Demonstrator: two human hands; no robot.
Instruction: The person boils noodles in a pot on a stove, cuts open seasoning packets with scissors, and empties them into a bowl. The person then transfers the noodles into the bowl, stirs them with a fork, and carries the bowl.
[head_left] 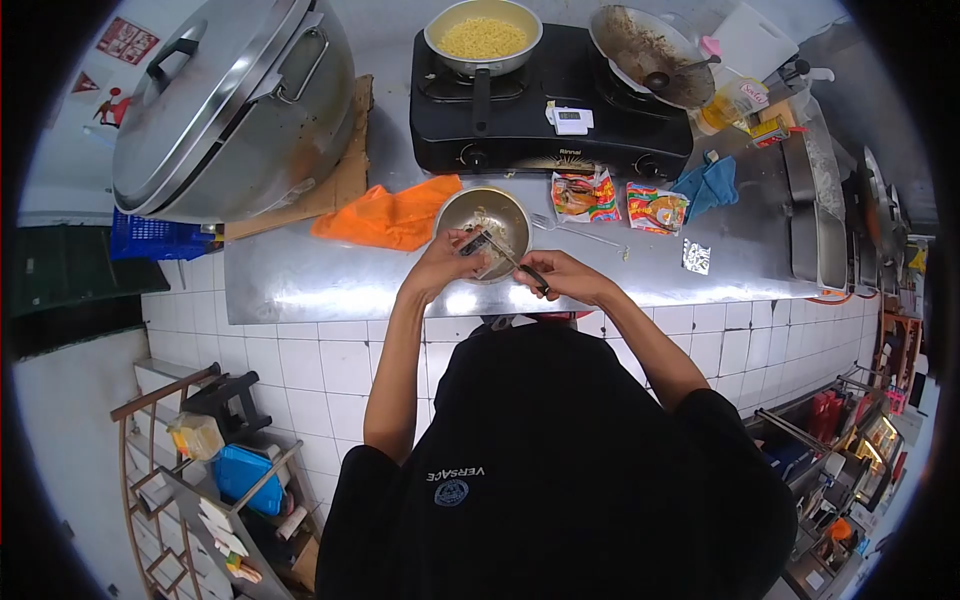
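Note:
Over a metal bowl (440,212) on the steel counter, my left hand (445,264) pinches a small seasoning sachet (474,244) with dark print. My right hand (566,278) is closed round the black handles of a pair of scissors (533,279). Their blades reach toward the sachet above the bowl; whether they touch it I cannot tell. Some pale bits lie in the bowl, partly hidden by my left hand. Right of the bowl a fork (575,228) lies on the counter. Two instant noodle packets, one (586,196) beside the other (656,208), lie beyond it.
A black gas stove (550,100) holds a pan of noodles (484,38), a small timer (570,121) and a stained wok (640,50). Left are a huge pot (240,120) and an orange cloth (385,215). Right are a blue cloth (706,184), silver sachet (696,257) and oil bottle (735,105).

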